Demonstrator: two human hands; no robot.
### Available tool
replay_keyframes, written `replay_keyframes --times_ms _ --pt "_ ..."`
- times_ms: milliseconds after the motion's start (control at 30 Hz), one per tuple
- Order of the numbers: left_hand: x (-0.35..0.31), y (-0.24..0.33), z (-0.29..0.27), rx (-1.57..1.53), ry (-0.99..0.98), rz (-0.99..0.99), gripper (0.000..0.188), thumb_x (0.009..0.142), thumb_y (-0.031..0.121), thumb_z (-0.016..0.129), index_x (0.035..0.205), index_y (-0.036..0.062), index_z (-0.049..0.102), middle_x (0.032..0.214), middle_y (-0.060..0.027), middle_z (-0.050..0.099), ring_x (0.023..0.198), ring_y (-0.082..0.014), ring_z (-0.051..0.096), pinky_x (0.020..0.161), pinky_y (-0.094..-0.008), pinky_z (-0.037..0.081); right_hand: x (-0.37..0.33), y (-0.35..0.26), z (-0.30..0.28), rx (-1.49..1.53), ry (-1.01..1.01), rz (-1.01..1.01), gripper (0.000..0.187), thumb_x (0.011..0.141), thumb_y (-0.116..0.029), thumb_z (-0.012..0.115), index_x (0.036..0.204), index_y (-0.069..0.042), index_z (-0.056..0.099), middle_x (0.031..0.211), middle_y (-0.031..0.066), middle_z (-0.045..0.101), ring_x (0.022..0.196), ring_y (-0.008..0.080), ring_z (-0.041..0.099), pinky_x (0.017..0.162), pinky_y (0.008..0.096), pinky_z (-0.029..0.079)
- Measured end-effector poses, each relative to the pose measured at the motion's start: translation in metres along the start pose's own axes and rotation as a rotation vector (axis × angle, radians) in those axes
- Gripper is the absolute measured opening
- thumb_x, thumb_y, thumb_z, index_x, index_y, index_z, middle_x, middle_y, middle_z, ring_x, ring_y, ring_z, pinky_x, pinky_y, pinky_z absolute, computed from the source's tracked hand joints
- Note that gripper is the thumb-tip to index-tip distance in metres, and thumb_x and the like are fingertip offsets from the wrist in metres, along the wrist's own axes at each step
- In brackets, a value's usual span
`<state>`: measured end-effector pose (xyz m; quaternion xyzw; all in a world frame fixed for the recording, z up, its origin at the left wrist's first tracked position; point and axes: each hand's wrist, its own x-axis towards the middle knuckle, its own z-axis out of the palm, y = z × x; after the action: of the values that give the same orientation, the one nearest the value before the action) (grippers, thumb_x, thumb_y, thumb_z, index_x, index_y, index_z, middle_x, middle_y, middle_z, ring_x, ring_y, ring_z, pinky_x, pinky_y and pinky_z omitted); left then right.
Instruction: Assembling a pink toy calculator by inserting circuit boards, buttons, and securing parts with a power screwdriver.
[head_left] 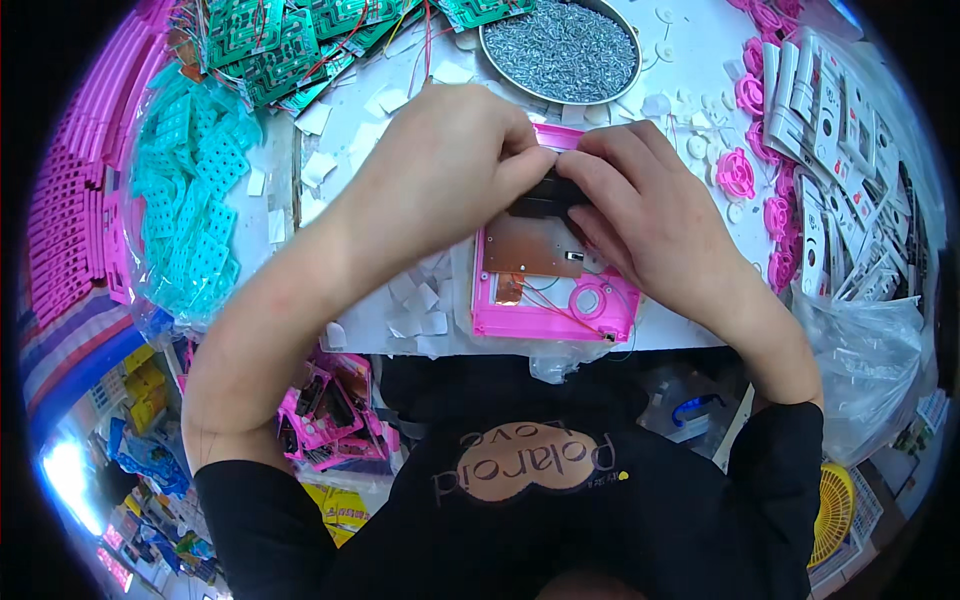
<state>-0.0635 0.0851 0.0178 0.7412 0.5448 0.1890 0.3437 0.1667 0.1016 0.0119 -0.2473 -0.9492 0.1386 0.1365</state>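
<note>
A pink plastic housing (550,322) lies near the table's front edge, its inside facing up. In it sit a brown circuit board (530,255), a copper-coloured piece (508,289), thin wires and a round pink ring (586,298). Over the housing's far part is a dark, flat black part (540,198), partly covered by my fingers. My left hand (462,150) pinches at its far edge, thumb and forefinger closed. From the right, my right hand (645,195) has its bent fingers and thumb closed on the same part. The fingertips almost meet.
Behind the hands stands a round tray (486,62) of small screws. Green circuit boards (290,55) with wires and bagged turquoise keypads (190,185) lie left. Pink rings (735,173) and white panels (830,130) line the right. Pink assemblies (335,415) lie below the table edge.
</note>
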Motion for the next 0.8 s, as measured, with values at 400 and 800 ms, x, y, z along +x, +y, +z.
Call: replay_keyframes --times_ms 400,800 --pt "0.037 -0.003 -0.013 0.016 -0.286 0.088 0.015 0.087 0.010 0.068 0.089 -0.0040 0.069 0.070 -0.0104 0.066 0.062 -0.0174 0.058 0.062 -0.0321 0.048 -0.002 0.001 0.008 0.026 0.033 0.029 0.044 0.082 -0.005 0.074 0.123 -0.002 0.059 0.116 0.0162 0.059 0.102 0.0363 0.058 0.085 0.0446 0.052" --pt "0.038 0.000 -0.032 0.035 -0.394 0.145 0.012 0.085 0.006 0.070 0.091 -0.0046 0.070 0.079 -0.0175 0.069 0.069 -0.0251 0.066 0.066 -0.0355 0.051 -0.007 0.005 0.010 0.065 0.103 -0.037 0.047 0.078 -0.005 0.077 0.122 0.000 0.059 0.114 0.0186 0.060 0.100 0.0377 0.060 0.084 0.0448 0.052"
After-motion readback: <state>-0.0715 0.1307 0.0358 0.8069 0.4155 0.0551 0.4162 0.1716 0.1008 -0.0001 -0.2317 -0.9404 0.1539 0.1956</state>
